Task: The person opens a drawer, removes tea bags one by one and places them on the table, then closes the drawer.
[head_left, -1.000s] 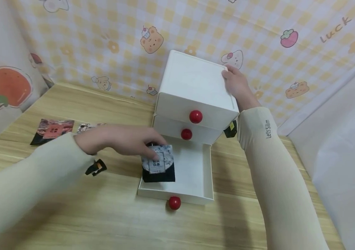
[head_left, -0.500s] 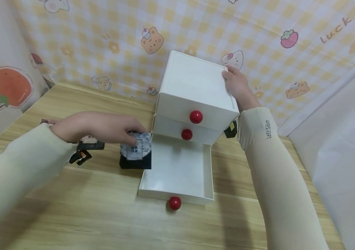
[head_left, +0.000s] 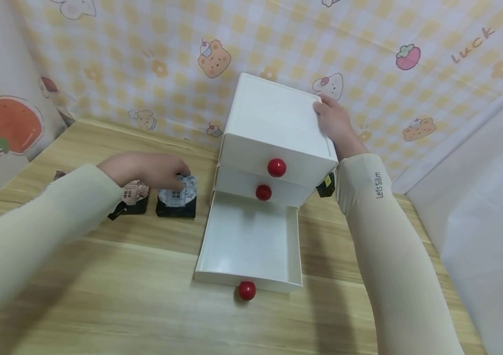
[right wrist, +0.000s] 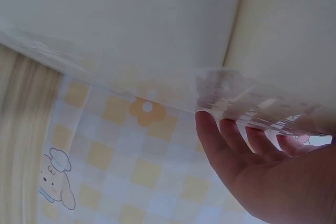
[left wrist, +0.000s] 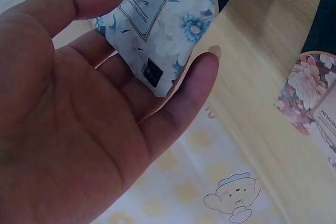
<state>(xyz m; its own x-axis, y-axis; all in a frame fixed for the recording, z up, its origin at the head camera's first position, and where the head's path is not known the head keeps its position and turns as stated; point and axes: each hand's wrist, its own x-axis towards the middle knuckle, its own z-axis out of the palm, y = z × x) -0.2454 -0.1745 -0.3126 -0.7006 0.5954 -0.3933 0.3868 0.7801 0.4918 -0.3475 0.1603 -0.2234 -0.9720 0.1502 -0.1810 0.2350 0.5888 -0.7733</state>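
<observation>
My left hand (head_left: 147, 167) pinches a tea packet (head_left: 177, 197), blue-and-white floral with a black end, left of the drawer box. In the left wrist view my thumb overlaps the face of this packet (left wrist: 173, 30), with fingers behind it. A white drawer box (head_left: 280, 116) has red ball knobs and its bottom drawer (head_left: 251, 241) pulled out, with nothing inside. My right hand (head_left: 334, 119) grips the far right top edge of the box, thumb on top. In the right wrist view its fingers (right wrist: 223, 153) lie against the back edge.
A pink floral tea packet (head_left: 137, 193) lies left of the left hand, its floral face also in the left wrist view. Another packet (head_left: 59, 174) is mostly hidden behind the left sleeve. A checked cartoon cloth (head_left: 158, 98) hangs behind the wooden table (head_left: 153, 301).
My left hand has carried the blue-and-white tea packet from over the open drawer, left and back, to beside the pink packet. My right hand keeps its grip on the box.
</observation>
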